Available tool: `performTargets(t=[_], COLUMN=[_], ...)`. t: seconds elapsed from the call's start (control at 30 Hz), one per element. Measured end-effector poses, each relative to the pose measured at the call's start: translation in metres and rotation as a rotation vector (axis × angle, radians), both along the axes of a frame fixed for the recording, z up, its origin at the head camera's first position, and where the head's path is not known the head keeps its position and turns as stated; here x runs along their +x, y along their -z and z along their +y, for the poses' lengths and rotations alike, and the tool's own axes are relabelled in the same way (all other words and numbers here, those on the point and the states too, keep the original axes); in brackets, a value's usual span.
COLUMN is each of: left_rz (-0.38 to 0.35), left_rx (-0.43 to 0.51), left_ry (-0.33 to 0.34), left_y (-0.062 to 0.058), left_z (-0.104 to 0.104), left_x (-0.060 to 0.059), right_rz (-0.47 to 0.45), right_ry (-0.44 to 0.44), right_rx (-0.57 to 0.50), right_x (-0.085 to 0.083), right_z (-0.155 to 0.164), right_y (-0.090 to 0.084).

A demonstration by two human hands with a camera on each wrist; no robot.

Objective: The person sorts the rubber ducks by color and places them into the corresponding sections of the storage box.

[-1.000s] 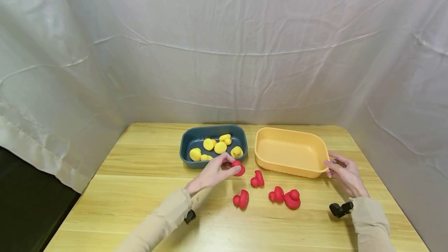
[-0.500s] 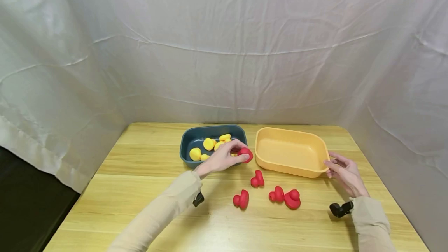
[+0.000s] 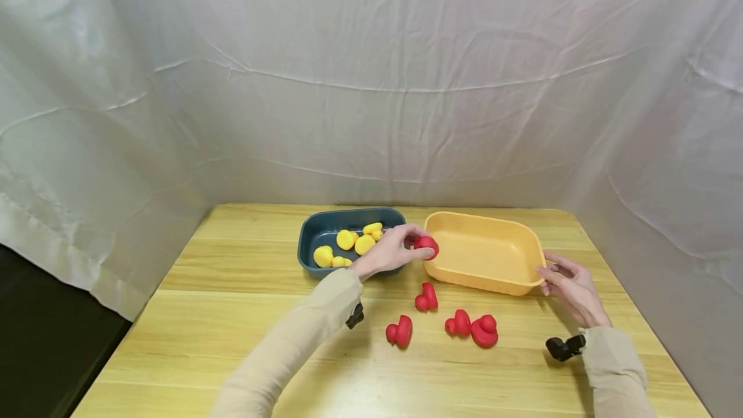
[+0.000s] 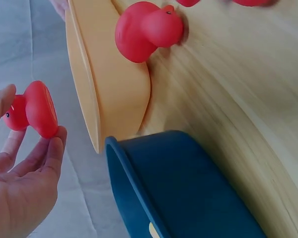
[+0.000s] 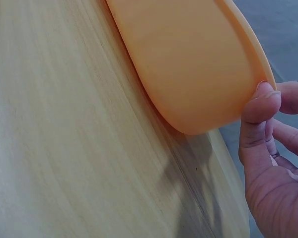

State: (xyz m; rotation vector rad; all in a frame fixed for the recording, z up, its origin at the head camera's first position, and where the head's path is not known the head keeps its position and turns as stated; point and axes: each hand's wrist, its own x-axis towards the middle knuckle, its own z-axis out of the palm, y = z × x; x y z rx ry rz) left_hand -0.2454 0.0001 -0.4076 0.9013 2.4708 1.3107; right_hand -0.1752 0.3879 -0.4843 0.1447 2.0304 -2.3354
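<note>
White cloth drapes hang behind and to both sides of a pale wooden table (image 3: 232,315). Nearest on it: four red ducks, loose on the boards, one (image 3: 400,331) to the left, a touching pair (image 3: 473,328) to the right, one (image 3: 426,297) just beyond them, close to the yellow tub's near wall. Right hand (image 3: 571,289): at the right end of the yellow tub (image 3: 484,279), thumb tip pressed on the rim, other fingers loosely bent behind it, gripping nothing else. Left hand (image 3: 395,251): raised in front of the blue tub, fingertips pinching a fifth red duck (image 3: 426,245), which hangs over the left rim of the yellow tub, clear of the table. Blue tub (image 3: 316,257): just left of the yellow one, nearly touching, holding several yellow ducks (image 3: 348,247). Yellow tub's floor: bare.
</note>
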Motion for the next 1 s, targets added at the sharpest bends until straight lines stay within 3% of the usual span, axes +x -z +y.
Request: performTargets(t=[0.27, 0.6, 1.0], left_rz=[-0.01, 0.044, -0.051], left_rx=[0.018, -0.001, 0.006], left_ry=[-0.015, -0.032, -0.102], left_y=[0.005, 0.012, 0.019], left_z=[0.021, 0.042, 0.061], left_x=[-0.007, -0.013, -0.015], right_rz=[0.002, 0.002, 0.008], right_ry=[0.001, 0.002, 0.003], right_rx=[0.005, 0.02, 0.021], right_x=[0.001, 0.0, -0.001], right_z=[0.002, 0.002, 0.002], right_y=[0.001, 0.001, 0.002])
